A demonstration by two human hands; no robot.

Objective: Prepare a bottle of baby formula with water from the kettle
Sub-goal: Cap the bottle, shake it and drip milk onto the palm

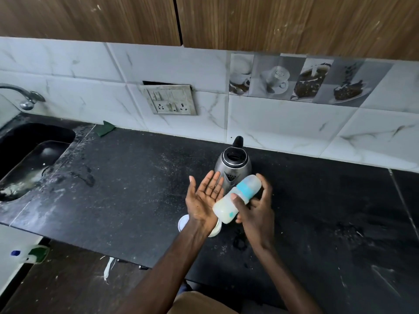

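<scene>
milky plastic bottle (237,198), tilted, perhaps blurred, gripped by right hand (255,211); left hand (204,198) flat, palm-up.

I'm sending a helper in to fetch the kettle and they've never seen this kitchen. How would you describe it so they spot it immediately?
Start at the black countertop running right from the sink. Toward the back, near the tiled wall and right of the socket panel, stands the kettle. It is the only shiny steel item there, with a black rim and handle.

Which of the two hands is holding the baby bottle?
The right hand grips the tilted baby bottle; the left hand is open, palm up, empty.
</scene>
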